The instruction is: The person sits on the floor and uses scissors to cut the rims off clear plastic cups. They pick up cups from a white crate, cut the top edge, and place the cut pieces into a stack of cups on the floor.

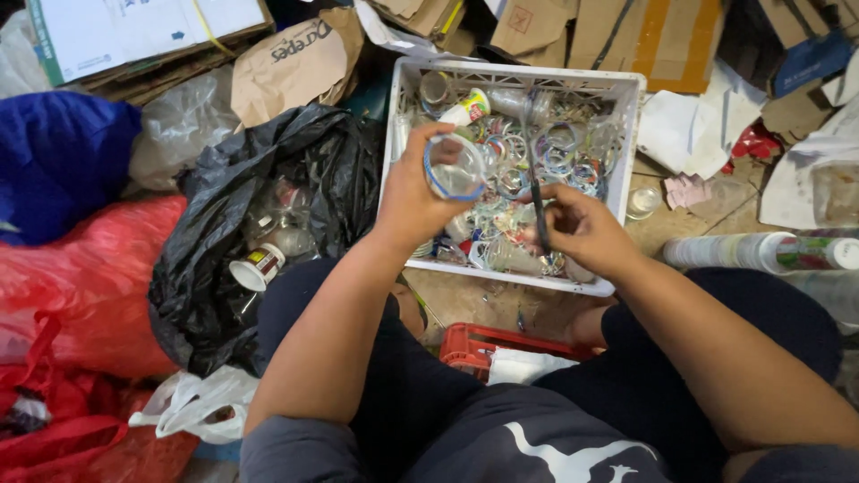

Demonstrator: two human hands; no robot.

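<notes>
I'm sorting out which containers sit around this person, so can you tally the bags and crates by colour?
Black plastic bag: 1
Red plastic bags: 2
Blue plastic bag: 1
White plastic bag: 1
White plastic crate: 1
Red plastic crate: 1
Total: 7

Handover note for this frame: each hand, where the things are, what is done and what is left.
Left hand: grip shut on a clear plastic cup with a blue rim.
Right hand: grip shut on a dark-handled blade, pointing toward the cup.
Both over the white crate, which holds many cut rim rings.
Left: more cups in the black bag.
</notes>
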